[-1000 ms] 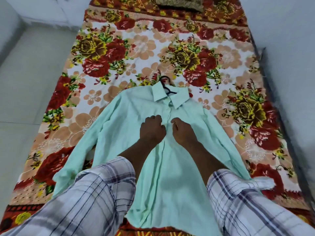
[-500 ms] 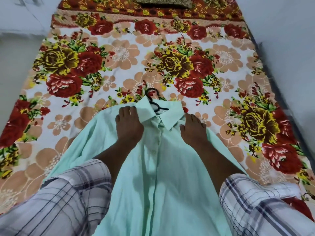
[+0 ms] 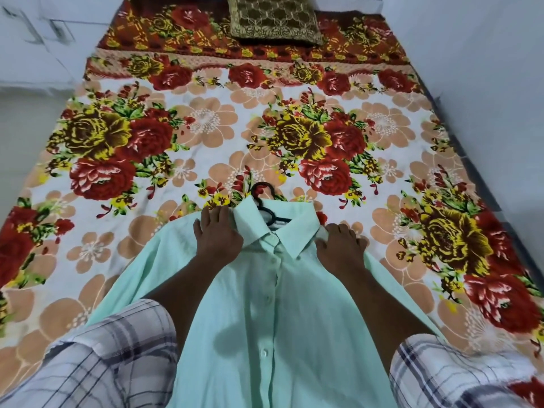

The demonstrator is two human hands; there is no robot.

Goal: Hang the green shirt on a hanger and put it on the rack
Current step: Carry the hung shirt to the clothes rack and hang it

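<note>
The mint green shirt (image 3: 265,313) lies front up on the flowered bedspread, buttoned, collar pointing away from me. A black hanger (image 3: 265,201) sits inside it; only its hook and neck show above the collar. My left hand (image 3: 216,234) rests on the shirt's left shoulder, fingers curled over the shoulder edge. My right hand (image 3: 341,245) lies on the right shoulder, fingers pinching the fabric at the seam. Both hands flank the collar. The rack is not in view.
The bed (image 3: 206,128) fills the view, with a brown patterned pillow (image 3: 273,20) at its head. A white wall (image 3: 485,83) runs along the right edge. Pale floor (image 3: 20,128) and white cupboard fronts lie on the left.
My hands went from the shirt's button placket up to its two shoulders beside the collar. The view has moved forward over the bed, bringing the pillow into sight.
</note>
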